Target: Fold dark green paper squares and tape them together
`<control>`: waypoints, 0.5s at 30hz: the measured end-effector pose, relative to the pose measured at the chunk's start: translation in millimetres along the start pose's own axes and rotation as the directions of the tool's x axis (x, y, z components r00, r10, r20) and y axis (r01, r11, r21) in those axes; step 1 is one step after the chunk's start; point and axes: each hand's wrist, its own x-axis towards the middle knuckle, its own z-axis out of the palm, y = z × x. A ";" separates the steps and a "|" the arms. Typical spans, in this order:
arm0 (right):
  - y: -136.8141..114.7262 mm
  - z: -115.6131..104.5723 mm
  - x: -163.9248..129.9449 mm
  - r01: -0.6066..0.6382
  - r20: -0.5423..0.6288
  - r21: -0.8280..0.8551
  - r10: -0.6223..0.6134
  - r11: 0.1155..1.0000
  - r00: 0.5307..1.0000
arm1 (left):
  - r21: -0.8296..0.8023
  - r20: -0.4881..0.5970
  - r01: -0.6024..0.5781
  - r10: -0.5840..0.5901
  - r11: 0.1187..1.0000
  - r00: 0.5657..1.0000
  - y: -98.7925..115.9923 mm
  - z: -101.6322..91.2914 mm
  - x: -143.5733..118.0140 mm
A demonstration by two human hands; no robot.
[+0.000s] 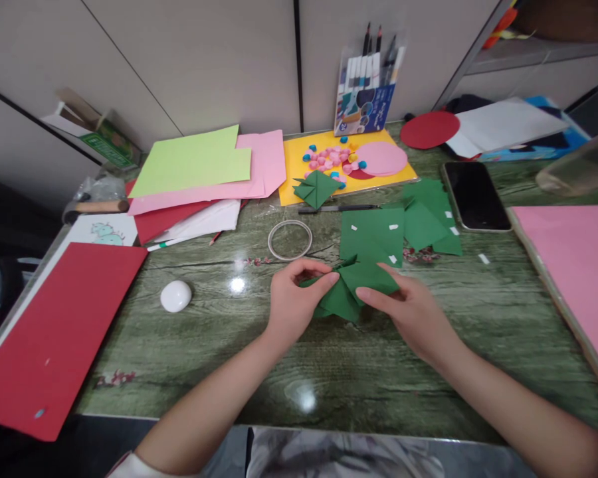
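Observation:
A piece of folded dark green paper is held between both hands above the table's middle. My left hand pinches its left side, thumb on top. On the other side, my right hand grips the right flap between thumb and fingers; some fingertips are hidden behind the paper. Just beyond lies a flat green square with small white bits on it. More green sheets overlap to its right. A finished-looking folded green paper shape rests on the yellow sheet at the back.
A roll of tape and a white rounded object lie to the left. Red card covers the left edge. At the back are a yellow sheet with paper balls and a marker pack. A phone lies right.

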 end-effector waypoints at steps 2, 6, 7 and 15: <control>1.9 -0.1 0.3 -0.045 0.023 0.072 0.043 0.996 0.999 | 0.020 -0.004 -0.015 0.015 1.000 1.000 1.3 0.3 -0.5; 3.3 -2.1 1.1 -0.071 0.029 0.074 0.069 0.995 0.997 | 0.079 -0.009 -0.043 0.044 0.996 0.999 1.6 -0.3 0.4; 2.6 -3.4 1.5 -0.048 0.009 0.039 0.047 0.998 0.999 | 0.088 -0.007 -0.045 0.045 0.995 0.999 1.0 -0.9 1.2; -7.8 -12.8 2.4 0.331 -0.078 -0.397 -0.391 0.856 0.917 | -0.040 0.062 0.065 -0.063 0.997 0.996 -8.4 -6.5 10.0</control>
